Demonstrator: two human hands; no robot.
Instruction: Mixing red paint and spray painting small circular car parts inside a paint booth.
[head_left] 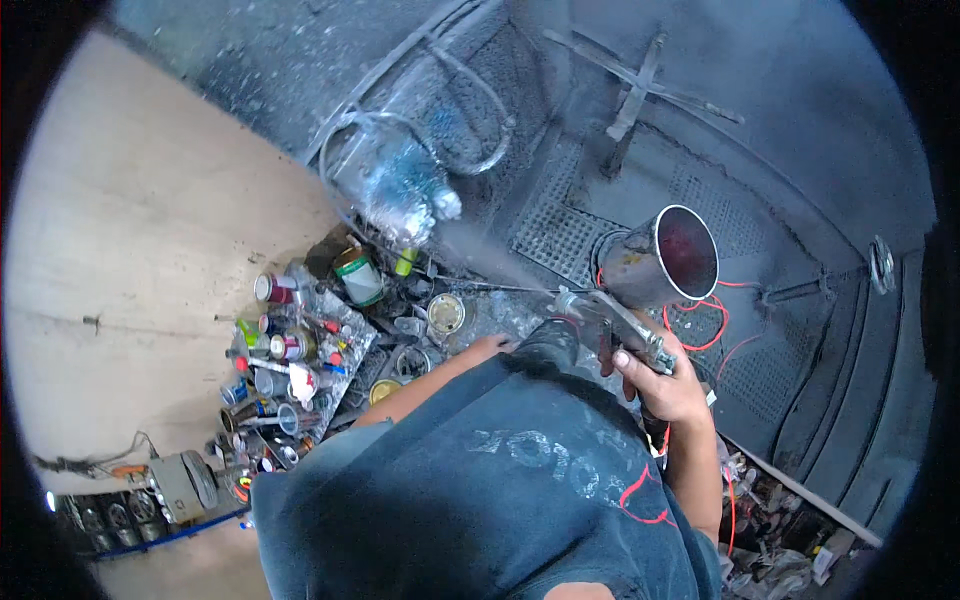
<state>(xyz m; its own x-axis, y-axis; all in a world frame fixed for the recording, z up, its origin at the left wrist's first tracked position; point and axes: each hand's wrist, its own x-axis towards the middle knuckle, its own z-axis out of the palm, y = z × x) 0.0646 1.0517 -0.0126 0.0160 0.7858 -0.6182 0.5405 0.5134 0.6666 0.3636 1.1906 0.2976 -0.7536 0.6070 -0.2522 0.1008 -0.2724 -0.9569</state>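
Note:
My right hand (668,385) is wrapped around the handle of a metal spray gun (632,330), its nozzle turned to the left. A pale mist spreads from the nozzle toward a crumpled, silvery covered bundle (395,185) with blue paint on it. Just beyond the gun stands a large metal cup (645,265), open at the top and reddish inside; I cannot tell whether it is joined to the gun. My left hand (485,350) is low at my side, near a round tin (446,314) on the floor. Its fingers are mostly hidden.
Paint cans and cups crowd a stained board (345,350) at left, beside a green-and-white can (358,277). An orange hose (710,335) curls past the metal cup. A crossed metal stand (640,85) rises farther back. Litter (780,520) lies at lower right.

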